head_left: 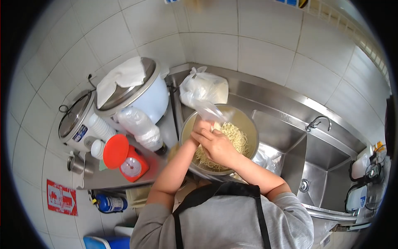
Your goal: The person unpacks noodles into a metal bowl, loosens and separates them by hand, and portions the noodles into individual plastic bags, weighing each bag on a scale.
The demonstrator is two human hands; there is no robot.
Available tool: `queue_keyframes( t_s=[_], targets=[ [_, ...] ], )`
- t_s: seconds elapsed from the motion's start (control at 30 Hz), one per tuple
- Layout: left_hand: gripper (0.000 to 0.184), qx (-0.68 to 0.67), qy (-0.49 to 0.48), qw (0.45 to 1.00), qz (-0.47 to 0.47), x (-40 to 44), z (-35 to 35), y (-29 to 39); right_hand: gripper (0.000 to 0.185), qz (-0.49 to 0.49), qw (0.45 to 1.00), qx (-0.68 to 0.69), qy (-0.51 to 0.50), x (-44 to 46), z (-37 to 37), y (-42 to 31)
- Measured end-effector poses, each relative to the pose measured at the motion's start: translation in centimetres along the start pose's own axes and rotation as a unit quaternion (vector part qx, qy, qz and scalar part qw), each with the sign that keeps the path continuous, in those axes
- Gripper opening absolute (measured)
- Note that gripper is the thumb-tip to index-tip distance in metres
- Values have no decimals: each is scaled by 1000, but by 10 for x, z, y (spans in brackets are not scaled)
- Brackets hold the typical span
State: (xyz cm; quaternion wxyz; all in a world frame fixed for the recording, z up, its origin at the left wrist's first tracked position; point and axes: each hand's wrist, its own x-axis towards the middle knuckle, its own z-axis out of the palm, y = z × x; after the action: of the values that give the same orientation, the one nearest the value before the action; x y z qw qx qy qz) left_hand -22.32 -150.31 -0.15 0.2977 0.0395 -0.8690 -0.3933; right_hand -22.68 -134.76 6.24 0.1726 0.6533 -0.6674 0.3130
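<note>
Left hand, fingers grasping clear thin plastic bag; right hand overlaps it (own grip: can't tell). Both above large round yellowish bowl, pale yellow noodles inside, mid-scene. Bulging translucent plastic sack far side; silver metal double sink right.

The clear bag above the bowl is thin, glossy plastic, creased with bright highlights; the larger tied bag behind is also plastic, wrinkled and translucent. The bowl has a smooth wall with a soft sheen, though whether metal or plastic is hard to tell. Double sink, tap and counter are shiny metal, the sink brushed-looking. Matt white cloth drapes a metal lid on a smooth, pale blue pot. The red scale looks like glossy plastic; wall tiles are smooth, faintly shiny; the apron is matt black cloth
</note>
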Motion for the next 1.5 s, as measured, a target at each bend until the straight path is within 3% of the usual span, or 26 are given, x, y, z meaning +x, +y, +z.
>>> queue_keyframes(
  t_s=[0.07,0.17,0.2,0.23,0.33,0.53,0.67,0.7,0.8,0.83,0.87,0.9,0.93,1.0,1.03,1.07,1.1,1.17,1.2,1.23,1.27,1.33,1.37,1.47,1.5],
  targets=[
    [11,169,61,956,234,7,1,18,47,70,995,-69,-4,5,-14,2],
    [13,166,-90,982,34,8,-15,57,43,118,965,-230,-45,-2,-19,35],
    [14,197,-110,973,46,6,-19,62,39,120,953,-273,-50,-9,-18,48],
    [16,229,-128,963,57,5,-24,66,19,55,960,-272,-37,-12,-31,54],
    [18,253,-150,944,151,-2,-35,87,7,40,970,-209,-118,-23,-69,48],
    [21,98,-220,937,254,-17,-64,156,7,-41,979,-136,-145,-26,-144,16],
    [18,-52,-191,940,279,-26,-69,197,16,-174,972,-150,44,-31,-164,22],
    [14,-103,-200,941,251,-24,-67,207,20,-187,948,-186,180,-31,-155,30],
    [11,-208,-108,953,193,-12,-33,225,22,-80,892,-118,429,-26,-102,62],
    [12,-213,-55,958,183,-7,-16,219,21,45,898,45,435,-33,-59,77],
    [13,-214,-2,961,175,2,5,203,20,167,866,205,426,-32,-32,73],
    [14,-213,54,961,169,12,19,187,18,185,864,225,411,-35,-12,69],
    [16,-109,113,979,129,18,20,178,16,205,861,246,395,-32,2,54],
    [11,-89,183,975,88,19,23,156,13,242,851,292,364,-25,17,34],
    [10,-79,182,976,95,19,23,144,10,270,905,212,252,-29,-3,40],
    [9,-70,181,976,100,15,24,132,8,252,945,49,202,-32,-15,42],
    [9,-62,181,976,103,10,23,125,6,217,958,-4,189,-34,-29,37],
    [8,-79,106,987,94,-4,10,120,10,108,976,-95,165,-36,-52,32],
    [8,-89,70,989,91,-12,3,119,14,111,982,-23,153,-40,-61,30],
    [8,-175,11,984,25,-22,-6,126,18,111,983,49,137,-45,-69,27],
    [8,-178,-4,983,37,-28,-11,135,23,112,979,122,120,-49,-73,28],
    [9,-187,-36,980,52,-40,-15,150,31,193,892,402,73,-58,-71,39],
    [13,-147,-47,981,118,-39,-19,152,34,245,829,499,64,-61,-70,37],
    [16,-60,-91,982,156,-35,-24,153,36,174,880,438,60,-61,-69,37],
    [17,-11,-79,974,212,-35,-24,150,36,141,910,388,40,-60,-73,38]
  ],
)
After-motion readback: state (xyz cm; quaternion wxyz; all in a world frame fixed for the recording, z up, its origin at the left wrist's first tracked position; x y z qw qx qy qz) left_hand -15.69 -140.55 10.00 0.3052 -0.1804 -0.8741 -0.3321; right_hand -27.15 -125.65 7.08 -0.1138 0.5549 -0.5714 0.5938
